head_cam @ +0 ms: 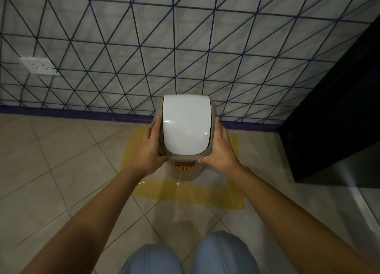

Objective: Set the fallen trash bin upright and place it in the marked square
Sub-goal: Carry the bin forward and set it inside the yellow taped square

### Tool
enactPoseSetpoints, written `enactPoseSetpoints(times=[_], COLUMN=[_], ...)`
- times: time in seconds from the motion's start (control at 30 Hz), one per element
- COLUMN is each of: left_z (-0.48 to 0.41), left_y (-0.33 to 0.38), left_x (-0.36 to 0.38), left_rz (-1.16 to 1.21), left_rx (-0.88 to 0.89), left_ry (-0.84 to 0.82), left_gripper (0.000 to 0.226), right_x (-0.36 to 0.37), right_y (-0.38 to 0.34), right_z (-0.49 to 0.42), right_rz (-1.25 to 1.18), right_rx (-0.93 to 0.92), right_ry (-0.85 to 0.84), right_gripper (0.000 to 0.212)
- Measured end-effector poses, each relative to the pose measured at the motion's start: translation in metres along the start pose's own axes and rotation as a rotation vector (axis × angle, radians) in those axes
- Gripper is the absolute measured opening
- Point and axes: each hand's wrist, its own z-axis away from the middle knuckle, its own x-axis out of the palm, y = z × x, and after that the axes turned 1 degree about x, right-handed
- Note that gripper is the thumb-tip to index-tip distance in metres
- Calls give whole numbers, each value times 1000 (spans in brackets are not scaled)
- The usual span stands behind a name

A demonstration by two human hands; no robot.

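Hands clasp the bin (pixel 186 129) between them, left hand (pixel 151 148) and right hand (pixel 221 150) pressed to its sides; it stands upright, long axis vertical, over the square (pixel 185 193).

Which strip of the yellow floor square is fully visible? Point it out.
The near strip, running left to right in front of the trash bin. The left hand and right hand partly cover the side strips.
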Motion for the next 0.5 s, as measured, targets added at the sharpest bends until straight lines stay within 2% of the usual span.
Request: enactPoseSetpoints(times=[0.5], left_z=[-43], left_y=[-9], left_x=[-2], left_rz=[63], left_rx=[-74], left_ry=[12], left_gripper=[115], right_x=[5], right_y=[1], right_z=[-36], right_rz=[-66], right_rx=[-2], right_ry=[83], right_gripper=[131])
